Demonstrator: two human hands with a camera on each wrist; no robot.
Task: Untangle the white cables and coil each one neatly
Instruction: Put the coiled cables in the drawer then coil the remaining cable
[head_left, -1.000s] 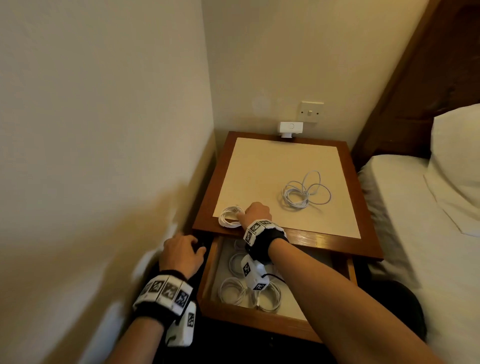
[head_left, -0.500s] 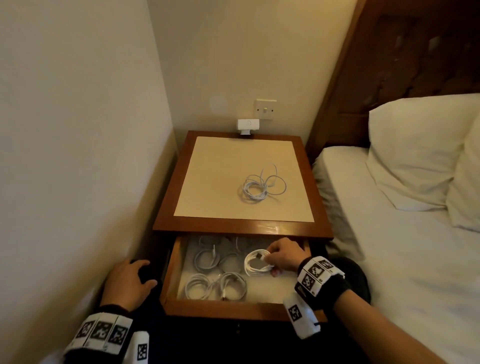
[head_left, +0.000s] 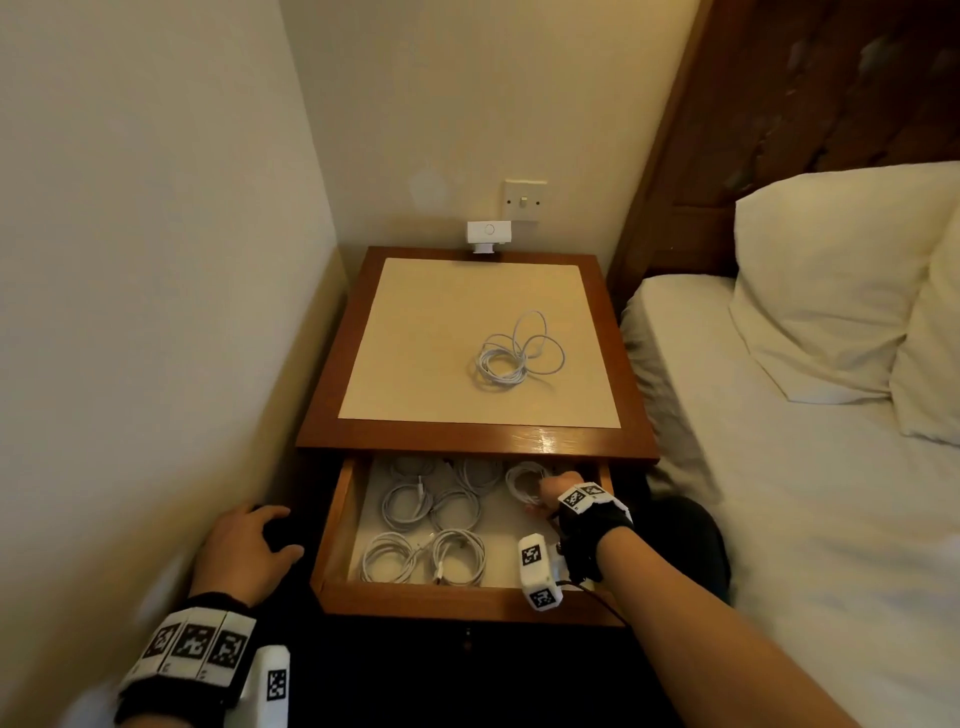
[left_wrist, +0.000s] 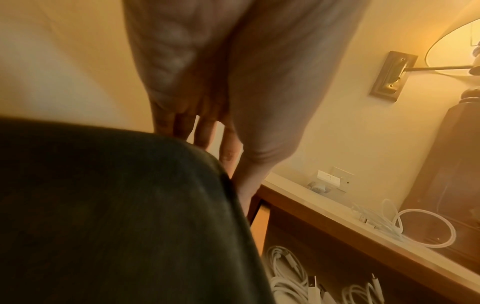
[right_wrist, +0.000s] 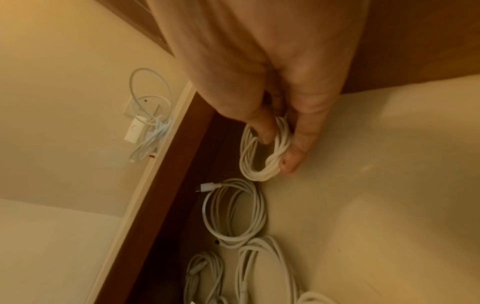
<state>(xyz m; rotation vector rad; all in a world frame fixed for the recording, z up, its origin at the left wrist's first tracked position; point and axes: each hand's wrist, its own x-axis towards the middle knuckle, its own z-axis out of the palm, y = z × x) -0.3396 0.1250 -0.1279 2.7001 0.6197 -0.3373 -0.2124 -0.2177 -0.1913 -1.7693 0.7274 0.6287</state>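
Note:
My right hand (head_left: 558, 488) reaches into the back right corner of the open drawer (head_left: 332, 525) and pinches a coiled white cable (right_wrist: 262, 150) between thumb and fingers, low against the drawer floor. Several other coiled white cables (head_left: 428, 530) lie in the drawer. A loose tangle of white cable (head_left: 511, 351) sits on the nightstand top (head_left: 415, 322). My left hand (head_left: 249, 545) rests with straight fingers on a dark surface (left_wrist: 103, 205) left of the drawer, holding nothing.
The wall runs close along the left. A bed (head_left: 805, 493) with pillows (head_left: 831, 280) borders the right side. A white charger (head_left: 488, 234) is plugged in below a wall switch (head_left: 524, 200) behind the nightstand. A wall lamp (left_wrist: 441, 51) shows in the left wrist view.
My right hand carried the coiled cable from the nightstand's front left corner down into the drawer, then to its back right corner. The left hand stayed beside the drawer.

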